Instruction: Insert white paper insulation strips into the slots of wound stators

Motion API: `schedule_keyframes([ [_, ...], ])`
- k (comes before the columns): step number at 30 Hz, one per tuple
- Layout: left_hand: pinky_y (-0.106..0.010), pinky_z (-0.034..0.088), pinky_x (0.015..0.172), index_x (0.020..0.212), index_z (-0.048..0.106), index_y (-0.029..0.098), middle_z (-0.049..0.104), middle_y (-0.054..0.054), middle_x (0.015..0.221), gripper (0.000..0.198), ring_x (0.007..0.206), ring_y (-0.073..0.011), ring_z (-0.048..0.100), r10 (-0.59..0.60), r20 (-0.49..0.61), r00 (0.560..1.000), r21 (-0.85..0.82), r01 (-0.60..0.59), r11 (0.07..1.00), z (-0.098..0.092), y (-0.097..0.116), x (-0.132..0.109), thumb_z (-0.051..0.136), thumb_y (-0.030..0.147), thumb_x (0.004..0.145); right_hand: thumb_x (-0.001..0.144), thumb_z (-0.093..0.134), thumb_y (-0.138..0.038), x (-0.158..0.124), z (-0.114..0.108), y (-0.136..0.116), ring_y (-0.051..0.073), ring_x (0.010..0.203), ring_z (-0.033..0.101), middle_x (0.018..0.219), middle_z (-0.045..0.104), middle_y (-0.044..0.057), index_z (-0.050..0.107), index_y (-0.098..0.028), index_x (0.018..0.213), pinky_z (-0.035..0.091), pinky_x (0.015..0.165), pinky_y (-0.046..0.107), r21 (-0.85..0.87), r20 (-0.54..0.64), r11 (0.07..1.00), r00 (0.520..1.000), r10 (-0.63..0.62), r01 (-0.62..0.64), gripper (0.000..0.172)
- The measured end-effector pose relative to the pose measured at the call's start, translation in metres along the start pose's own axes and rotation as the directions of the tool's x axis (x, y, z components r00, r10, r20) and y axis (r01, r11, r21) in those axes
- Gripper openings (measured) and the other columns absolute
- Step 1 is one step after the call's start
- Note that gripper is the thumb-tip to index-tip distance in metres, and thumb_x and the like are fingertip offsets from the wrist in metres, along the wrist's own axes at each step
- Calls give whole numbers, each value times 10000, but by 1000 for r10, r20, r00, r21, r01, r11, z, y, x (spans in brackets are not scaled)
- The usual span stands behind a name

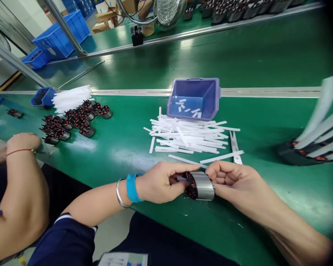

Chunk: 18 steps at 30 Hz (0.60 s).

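Pinching the wired end of a motor part (204, 186) between thumb and fingers, the left hand (158, 183) faces the right hand (235, 180), which grasps the opposite end. The motor part lies sideways between them, over the green table (144, 225); whether it touches the surface I cannot tell. Beyond it, white strips (187, 137) lie heaped before a purple bin (212, 99), with scissors (235, 145) just beside the heap.

Bright light, glare on green tabletop (124, 140), dark upper-right corner
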State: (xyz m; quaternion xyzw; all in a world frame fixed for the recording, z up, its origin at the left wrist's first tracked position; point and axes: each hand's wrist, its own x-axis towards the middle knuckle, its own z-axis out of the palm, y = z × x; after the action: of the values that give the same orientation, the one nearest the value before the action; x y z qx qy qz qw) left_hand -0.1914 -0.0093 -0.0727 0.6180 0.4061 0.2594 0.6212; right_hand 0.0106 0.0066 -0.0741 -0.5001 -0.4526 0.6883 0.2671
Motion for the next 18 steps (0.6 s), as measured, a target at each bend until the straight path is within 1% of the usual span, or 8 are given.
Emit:
schedule_keyframes([
  [2,-263,570,694,1301,554,105,699,-142,1123,568,805,-172,696,34,-18,999,57,-32,998,0,0,-1,558,143,734,536,856,-272,-1,-2,3,93,536,521,593,604,-5,601,-180,644,417,503,185,-17,21,1000,1000,20,-20,292],
  [5,-232,525,581,1142,635,93,720,-95,866,424,629,-134,640,106,-46,993,173,-97,980,0,0,-2,539,148,733,576,838,-249,-2,-2,5,94,541,521,604,601,-4,634,-186,660,418,511,181,-59,48,998,999,22,-19,229],
  [7,-222,496,549,1039,664,101,686,-60,737,329,583,-124,606,166,-85,982,247,-141,959,0,0,-2,528,161,745,538,853,-253,-2,0,4,108,557,542,658,613,15,653,-183,626,436,512,189,-82,49,996,999,-18,22,229],
  [10,-215,475,539,979,675,119,674,-46,719,265,570,-114,582,212,-138,967,317,-160,935,0,-1,-2,545,185,757,530,853,-313,-1,5,0,139,602,580,734,623,53,664,-182,565,470,529,204,-129,49,984,992,-117,123,233],
  [12,-205,474,543,975,684,132,672,-32,711,258,569,-106,578,192,-142,971,288,-145,947,-1,-1,-2,565,187,753,586,822,-356,-1,7,-1,156,628,594,729,622,67,670,-195,559,480,539,209,-166,52,969,982,-179,186,224],
  [15,-198,484,553,999,688,124,673,-30,718,298,582,-105,594,137,-111,984,155,-119,981,0,0,-2,573,170,728,624,801,-365,0,9,-2,162,641,595,711,614,69,662,-209,549,483,542,209,-201,45,946,967,-250,254,222],
  [16,-198,480,549,994,688,120,669,-30,714,305,579,-105,590,134,-112,985,140,-118,983,0,0,-2,575,163,714,630,797,-363,0,9,-2,163,641,594,709,611,68,659,-212,550,483,540,212,-204,44,942,964,-264,267,219],
  [18,-198,459,533,948,690,124,649,-17,681,284,550,-95,553,158,-141,977,182,-132,974,1,0,-2,585,151,686,652,782,-355,0,10,-2,166,642,593,712,609,67,651,-215,556,486,543,221,-206,46,933,956,-291,294,215],
])
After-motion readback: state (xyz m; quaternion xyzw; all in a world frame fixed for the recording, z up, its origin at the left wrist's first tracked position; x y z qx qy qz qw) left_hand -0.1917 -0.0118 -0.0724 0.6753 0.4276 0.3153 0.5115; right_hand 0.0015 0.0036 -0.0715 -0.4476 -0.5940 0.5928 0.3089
